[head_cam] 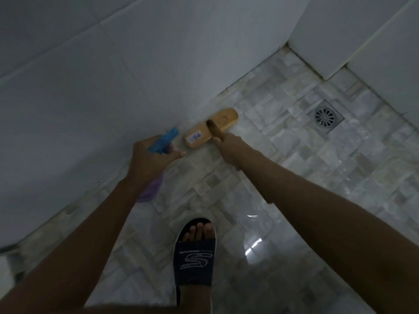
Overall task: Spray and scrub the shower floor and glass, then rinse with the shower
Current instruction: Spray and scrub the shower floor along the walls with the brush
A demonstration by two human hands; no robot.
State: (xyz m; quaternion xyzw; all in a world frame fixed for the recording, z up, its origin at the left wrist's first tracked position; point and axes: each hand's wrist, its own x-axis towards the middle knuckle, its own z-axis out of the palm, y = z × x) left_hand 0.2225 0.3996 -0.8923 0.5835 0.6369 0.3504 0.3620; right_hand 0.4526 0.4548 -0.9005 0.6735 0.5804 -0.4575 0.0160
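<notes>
My left hand [148, 165] grips a spray bottle [164, 142] with a blue trigger head and a purple body, its nozzle pointing toward the wall base. My right hand [227, 147] holds the wooden handle of a scrub brush [212, 126]. The brush's tan wooden head lies on the wet marble-tile shower floor [294, 143], right against the foot of the white tiled wall [113, 87]. A small sticker shows on the head's near end. The two hands are close together, the brush head between them and the wall.
A round metal floor drain [325, 117] sits in the floor at the right, near the corner where a second white wall [362, 30] meets it. My foot in a dark slide sandal [195, 252] stands on the wet tiles below the hands.
</notes>
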